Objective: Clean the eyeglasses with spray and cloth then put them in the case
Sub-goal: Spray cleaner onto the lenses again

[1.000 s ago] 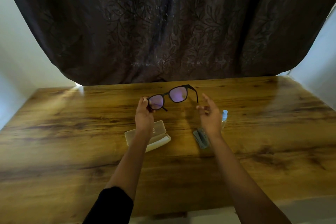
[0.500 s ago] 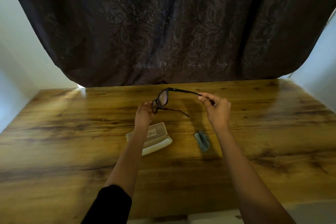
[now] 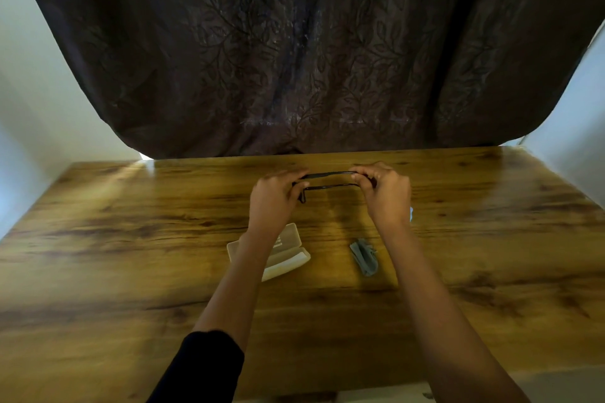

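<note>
We hold the glasses up over the far middle of the wooden table, seen edge-on as two thin dark bars running side to side. Our left hand pinches one end with fingers curled closed around it, and our right hand grips the other end the same way, so the frame spans the gap between them. One dark arm tip hangs down just beside the left fingers.

On the table, at about seven o'clock from the glasses, the pale case lies open, partly hidden under our left forearm. At about five o'clock from the glasses, near our right forearm, the grey cloth lies crumpled in a narrow strip. A small pale sliver of the spray bottle shows just past the right wrist; the rest is hidden. A dark leaf-patterned curtain hangs behind the table at twelve o'clock.
</note>
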Tool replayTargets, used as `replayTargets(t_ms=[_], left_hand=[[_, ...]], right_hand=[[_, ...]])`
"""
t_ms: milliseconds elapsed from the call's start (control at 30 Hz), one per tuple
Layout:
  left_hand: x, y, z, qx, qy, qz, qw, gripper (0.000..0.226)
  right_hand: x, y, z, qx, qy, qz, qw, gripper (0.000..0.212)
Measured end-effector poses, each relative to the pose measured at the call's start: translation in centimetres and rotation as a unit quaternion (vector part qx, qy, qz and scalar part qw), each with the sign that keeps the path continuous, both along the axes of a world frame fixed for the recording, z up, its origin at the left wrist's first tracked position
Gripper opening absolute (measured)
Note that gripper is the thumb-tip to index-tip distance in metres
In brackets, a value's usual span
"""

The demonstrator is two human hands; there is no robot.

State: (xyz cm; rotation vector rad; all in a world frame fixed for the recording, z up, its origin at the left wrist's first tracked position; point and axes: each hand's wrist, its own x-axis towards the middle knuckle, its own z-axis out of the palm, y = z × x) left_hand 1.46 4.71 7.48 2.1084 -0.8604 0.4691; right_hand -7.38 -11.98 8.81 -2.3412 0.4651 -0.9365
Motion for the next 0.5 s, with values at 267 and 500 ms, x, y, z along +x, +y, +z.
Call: replayTargets(t_ms=[267,500], left_hand=[[-0.3,-0.2,-0.5,-0.042,0.013,0.040,0.998,0.019],[0.1,0.4,-1.2,-0.126,0.051,0.079,0.987,0.021]], right_hand=[[-0.2,-0.1,0.9,-0.006,-0.037,-0.003,0.999,0.024],[-0.3,-0.3,0.8,0.100,-0.129,-0.044,0.986,0.028]])
